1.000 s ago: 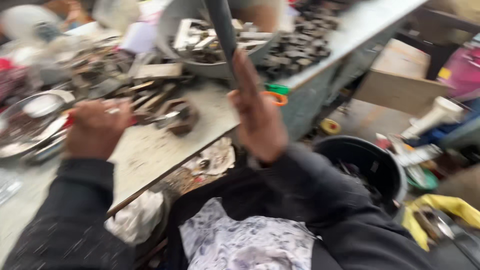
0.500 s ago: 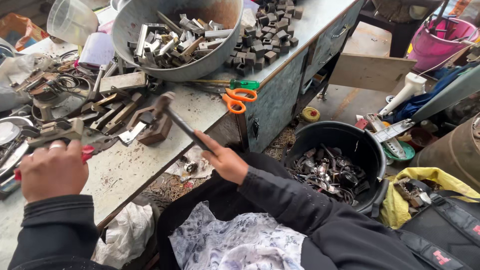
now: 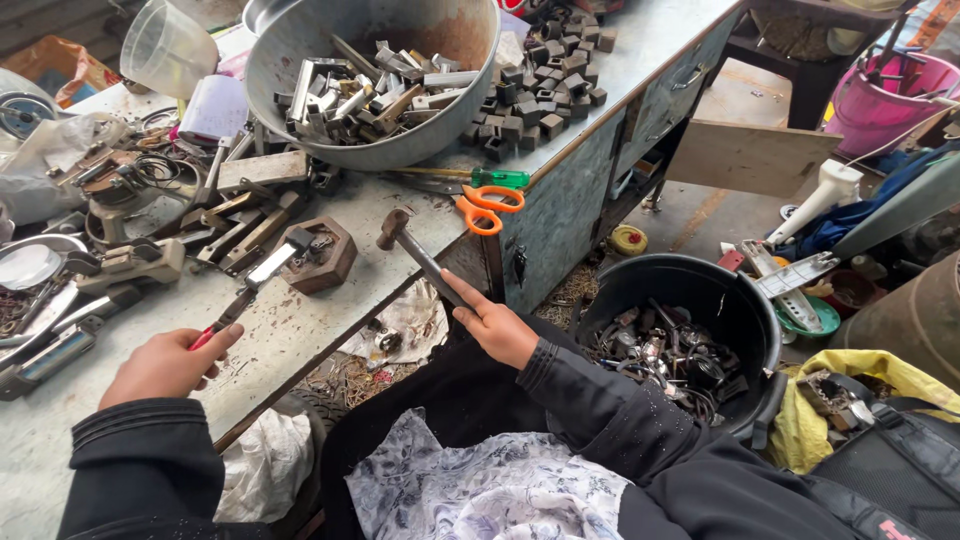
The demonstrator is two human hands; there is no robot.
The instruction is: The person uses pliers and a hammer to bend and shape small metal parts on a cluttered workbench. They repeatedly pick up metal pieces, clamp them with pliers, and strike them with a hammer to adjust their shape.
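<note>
My right hand (image 3: 497,327) grips the lower end of a hammer (image 3: 420,255) whose dark metal head is lifted over the bench edge. My left hand (image 3: 165,365) holds red-handled pliers (image 3: 232,310) that clamp a flat shiny metal piece (image 3: 272,265) laid across a rusty hexagonal block (image 3: 322,255) on the grey workbench (image 3: 300,340). The hammer head hangs just right of the block, not touching it.
A large metal bowl (image 3: 370,70) of metal bars stands at the back, small dark blocks (image 3: 545,80) beside it. Orange scissors (image 3: 487,208) and a green-handled screwdriver (image 3: 470,178) lie near the bench edge. A black bucket (image 3: 690,335) of scrap sits by my right arm.
The view has steadied from a blurred swing. The hammer has come down from high above to near the block, and my left hand now holds the pliers against the block.
</note>
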